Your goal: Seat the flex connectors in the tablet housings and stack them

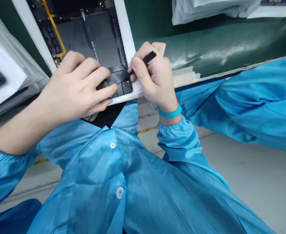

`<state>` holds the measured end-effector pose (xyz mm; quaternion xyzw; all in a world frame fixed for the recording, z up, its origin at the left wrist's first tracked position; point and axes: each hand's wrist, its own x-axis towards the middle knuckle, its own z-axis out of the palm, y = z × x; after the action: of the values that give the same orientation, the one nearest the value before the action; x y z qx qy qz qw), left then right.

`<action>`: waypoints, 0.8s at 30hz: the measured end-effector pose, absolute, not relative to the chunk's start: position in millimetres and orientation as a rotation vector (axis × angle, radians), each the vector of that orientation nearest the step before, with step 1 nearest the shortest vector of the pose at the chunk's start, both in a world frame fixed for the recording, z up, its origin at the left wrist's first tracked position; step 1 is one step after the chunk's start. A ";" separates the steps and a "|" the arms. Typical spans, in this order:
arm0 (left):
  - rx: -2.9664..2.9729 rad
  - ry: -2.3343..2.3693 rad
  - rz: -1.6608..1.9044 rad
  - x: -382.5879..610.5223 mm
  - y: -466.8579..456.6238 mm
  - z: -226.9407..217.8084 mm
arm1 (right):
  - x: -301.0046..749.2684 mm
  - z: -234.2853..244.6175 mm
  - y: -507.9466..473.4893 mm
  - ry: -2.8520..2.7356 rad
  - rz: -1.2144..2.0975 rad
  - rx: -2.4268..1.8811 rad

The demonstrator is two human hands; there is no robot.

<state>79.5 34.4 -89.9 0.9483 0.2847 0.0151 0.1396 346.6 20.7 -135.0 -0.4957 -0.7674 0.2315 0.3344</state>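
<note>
An opened tablet-like device (103, 32) with a dark interior lies on a white sheet at the table edge. My left hand (76, 84) rests over its lower left part with fingers bent and spread. Its index fingertip touches a thin wire near the bottom edge; the thumb is lower, by the rim. In my right hand (155, 71) a slim black tool (149, 58) is pinched between thumb and fingers. Its lower end points at the device's lower right corner, beside a small black module (127, 86). The exact tip is hard to make out.
White foam-like sheets (6, 61) are stacked at the left with another dark device. More white wrapping (206, 9) lies at the back right on the green mat (152, 29). Another person's blue sleeve or leg (250, 104) is close on the right.
</note>
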 end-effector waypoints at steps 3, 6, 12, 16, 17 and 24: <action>2.771 0.790 0.036 79.6 41.0 -91.4 | 346.0 -133.6 19.7 -1.992 0.640 -1.245; 2.806 0.781 0.058 76.0 44.9 -96.8 | 346.0 -131.6 18.9 -2.004 0.683 -1.230; 2.779 0.787 0.092 73.1 46.1 -98.8 | 347.3 -129.6 16.8 -2.016 0.725 -1.289; 2.726 0.804 0.082 78.3 48.2 -90.9 | 346.9 -126.6 15.8 -2.046 0.701 -1.241; 2.716 0.802 0.076 79.0 49.1 -89.6 | 346.7 -126.2 16.0 -2.049 0.689 -1.215; 2.631 0.813 0.144 76.0 52.3 -95.4 | 346.5 -128.0 20.8 -2.111 0.614 -1.073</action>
<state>76.0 52.3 -95.4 0.9366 0.2892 0.0513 0.1908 346.5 20.8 -128.0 -0.4125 -0.8112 0.2359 0.3408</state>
